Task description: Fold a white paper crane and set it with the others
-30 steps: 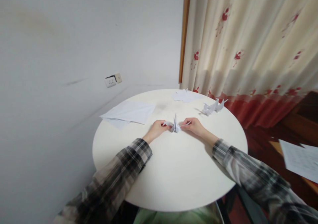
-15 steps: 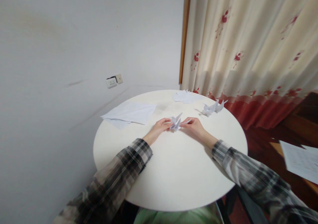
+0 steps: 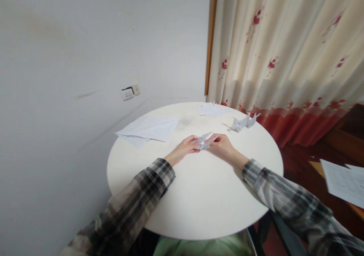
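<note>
A small piece of folded white paper (image 3: 203,144) with pointed flaps is held low over the middle of the round white table (image 3: 204,195). My left hand (image 3: 188,145) pinches its left side, fingers closed on the paper. On the other side, the fingers of my right hand (image 3: 221,143) are closed on its right part. Folded paper cranes (image 3: 240,124) stand beyond my right hand, near the table's right edge.
Large white paper sheets (image 3: 150,128) lie at the table's left. More paper pieces (image 3: 211,109) rest at its far edge. A wall with a power socket (image 3: 127,94) is on the left, a curtain (image 3: 273,59) behind. Printed sheets (image 3: 344,182) lie lower at right.
The folded paper has tilted and looks flatter, its upright flaps now leaning to the right. My left fingers have come further over it; my right hand has hardly moved.
</note>
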Demonstrator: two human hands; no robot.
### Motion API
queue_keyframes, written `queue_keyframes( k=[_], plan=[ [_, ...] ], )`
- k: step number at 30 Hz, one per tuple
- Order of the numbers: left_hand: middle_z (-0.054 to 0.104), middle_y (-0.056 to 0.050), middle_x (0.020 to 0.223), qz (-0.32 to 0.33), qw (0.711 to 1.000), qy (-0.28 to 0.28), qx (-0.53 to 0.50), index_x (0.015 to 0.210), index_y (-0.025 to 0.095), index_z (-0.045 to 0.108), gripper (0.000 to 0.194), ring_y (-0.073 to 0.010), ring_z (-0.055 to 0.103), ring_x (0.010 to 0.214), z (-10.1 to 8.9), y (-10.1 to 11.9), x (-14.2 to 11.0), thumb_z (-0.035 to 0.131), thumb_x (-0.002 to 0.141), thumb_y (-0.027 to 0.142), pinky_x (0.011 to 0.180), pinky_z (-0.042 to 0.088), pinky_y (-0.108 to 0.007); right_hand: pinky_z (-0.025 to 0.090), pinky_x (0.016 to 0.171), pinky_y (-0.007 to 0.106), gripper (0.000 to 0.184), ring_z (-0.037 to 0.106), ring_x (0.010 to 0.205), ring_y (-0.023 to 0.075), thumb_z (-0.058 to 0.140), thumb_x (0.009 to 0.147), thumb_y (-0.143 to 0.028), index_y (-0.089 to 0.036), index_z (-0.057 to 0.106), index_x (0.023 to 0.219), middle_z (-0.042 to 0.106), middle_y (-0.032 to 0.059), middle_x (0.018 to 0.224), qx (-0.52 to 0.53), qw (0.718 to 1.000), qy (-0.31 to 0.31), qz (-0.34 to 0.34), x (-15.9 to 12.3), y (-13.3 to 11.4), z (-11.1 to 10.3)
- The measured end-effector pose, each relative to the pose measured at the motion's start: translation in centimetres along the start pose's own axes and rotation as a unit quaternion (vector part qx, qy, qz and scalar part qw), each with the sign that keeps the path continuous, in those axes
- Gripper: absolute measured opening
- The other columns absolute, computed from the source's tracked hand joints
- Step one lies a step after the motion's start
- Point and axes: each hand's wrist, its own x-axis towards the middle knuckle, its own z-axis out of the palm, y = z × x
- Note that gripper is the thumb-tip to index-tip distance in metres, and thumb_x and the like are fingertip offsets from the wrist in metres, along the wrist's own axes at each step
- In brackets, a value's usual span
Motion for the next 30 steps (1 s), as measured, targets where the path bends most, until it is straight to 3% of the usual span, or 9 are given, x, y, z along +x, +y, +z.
queue_keyframes(
  k=[7, 15, 21, 30],
  plan=[
    [0.060, -0.003, 0.082, 0.029, 0.997, 0.045, -0.064, 0.083, 0.015, 0.050, 0.028, -0.0110, 0.057, 0.069, -0.5, -0.8, 0.8, 0.065, 0.070, 0.034, 0.066, 0.046, -0.025, 0.037, 0.055, 0.026, 0.021, 0.052, 0.053, 0.0125, 0.074, 0.058, -0.033, -0.014, 0.065, 0.063, 0.062, 0.0017, 0.059, -0.030, 0.999, -0.016, -0.007, -0.1, 0.2, 0.1],
    [0.060, -0.001, 0.079, 0.050, 0.988, 0.094, -0.113, 0.080, 0.017, 0.047, 0.016, -0.0098, 0.057, 0.066, -0.3, -0.4, 0.7, 0.059, 0.074, 0.027, 0.069, 0.045, -0.026, 0.039, 0.059, 0.026, 0.020, 0.053, 0.058, 0.0131, 0.069, 0.064, -0.035, -0.015, 0.065, 0.067, 0.063, 0.0014, 0.064, -0.075, 0.995, -0.060, -0.017, -0.2, 0.3, 0.0],
    [0.059, 0.000, 0.074, 0.061, 0.990, 0.085, -0.090, 0.080, 0.017, 0.046, 0.019, -0.0108, 0.058, 0.068, -0.8, -0.8, 0.9, 0.058, 0.075, 0.031, 0.068, 0.046, -0.026, 0.036, 0.055, 0.024, 0.021, 0.049, 0.055, 0.0117, 0.066, 0.067, -0.036, -0.016, 0.066, 0.067, 0.061, 0.0000, 0.061, -0.112, 0.989, -0.093, -0.020, -0.3, 0.5, 0.1],
    [0.054, 0.002, 0.070, 0.043, 0.997, 0.056, -0.013, 0.080, 0.017, 0.047, 0.032, -0.0093, 0.054, 0.060, -0.9, -1.1, 0.9, 0.062, 0.070, 0.043, 0.056, 0.042, -0.021, 0.041, 0.068, 0.028, 0.035, 0.056, 0.076, 0.0180, 0.059, 0.071, -0.051, -0.017, 0.066, 0.076, 0.065, 0.0053, 0.078, -0.007, 0.999, 0.018, -0.048, 0.4, -1.4, -0.7]
  ],
)
